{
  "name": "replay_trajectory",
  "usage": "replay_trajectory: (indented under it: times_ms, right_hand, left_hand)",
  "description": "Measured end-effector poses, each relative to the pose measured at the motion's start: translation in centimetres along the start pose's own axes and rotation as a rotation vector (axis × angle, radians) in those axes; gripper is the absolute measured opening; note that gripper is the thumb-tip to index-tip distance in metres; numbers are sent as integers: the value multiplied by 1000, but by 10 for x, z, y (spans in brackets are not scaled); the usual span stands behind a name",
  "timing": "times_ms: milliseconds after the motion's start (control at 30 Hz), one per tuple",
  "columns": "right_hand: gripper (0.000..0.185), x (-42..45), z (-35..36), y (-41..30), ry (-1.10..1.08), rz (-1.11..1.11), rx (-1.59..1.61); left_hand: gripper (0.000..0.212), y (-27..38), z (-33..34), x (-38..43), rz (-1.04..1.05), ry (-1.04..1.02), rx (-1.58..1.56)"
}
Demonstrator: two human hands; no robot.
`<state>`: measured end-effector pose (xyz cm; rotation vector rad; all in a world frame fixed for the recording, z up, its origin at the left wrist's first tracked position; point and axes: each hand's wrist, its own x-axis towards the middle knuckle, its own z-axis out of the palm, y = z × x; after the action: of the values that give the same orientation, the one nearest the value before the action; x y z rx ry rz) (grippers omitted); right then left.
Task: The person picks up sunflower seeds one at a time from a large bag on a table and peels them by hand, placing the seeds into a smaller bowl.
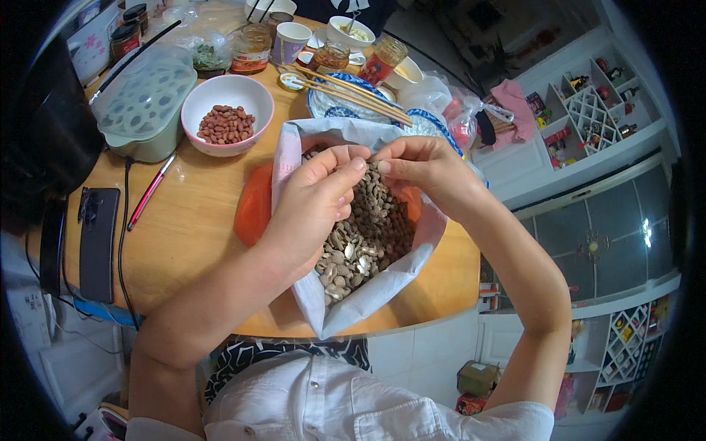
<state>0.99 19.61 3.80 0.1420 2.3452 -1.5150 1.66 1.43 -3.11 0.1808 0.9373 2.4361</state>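
Note:
My left hand (325, 193) and my right hand (422, 165) meet above an open pale cloth-like bag (367, 300). Thumbs and forefingers of both pinch a small brown piece, apparently a peanut, mostly hidden by the fingertips. Inside the bag lie many brown unshelled peanuts (380, 212), heaped towards the far and right side. Split, empty peanut shells (342, 264) gather nearer to me. Beyond my left hand stands a white bowl with a pink rim (193, 107), holding reddish shelled peanuts (226, 124).
Orange material (253, 204) shows beside the bag. Left lie a smartphone (99, 242), a red pen (151, 193) and a lidded green container (146, 105). Behind are chopsticks (353, 96) over blue-and-white dishes, a paper cup (290, 43) and food jars (251, 49). The wooden table's edge (441, 314) curves before me.

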Motion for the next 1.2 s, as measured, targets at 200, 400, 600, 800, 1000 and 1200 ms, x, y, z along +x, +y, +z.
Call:
replay_trajectory:
  times_ms: [200, 400, 600, 800, 1000, 1200]
  right_hand:
    - [8, -11, 15, -2, 9, -149, 89]
    - [4, -14, 24, 2, 46, -137, 227]
    - [3, -15, 32, 11, 3, -83, 548]
    - [7, -16, 32, 17, -42, -49, 637]
    - [9, -19, 34, 20, -51, -54, 704]
    - [9, -24, 38, 22, 19, -161, 633]
  left_hand:
    - [22, 0, -2, 1, -161, -103, 27]
    - [23, 0, -1, 0, -96, -113, 115]
    - [22, -2, -3, 2, -89, -138, 125]
    - [18, -4, -2, 1, -81, -100, 141]
    - [14, -2, -1, 0, -114, -100, 161]
    - [12, 0, -2, -2, -86, -98, 149]
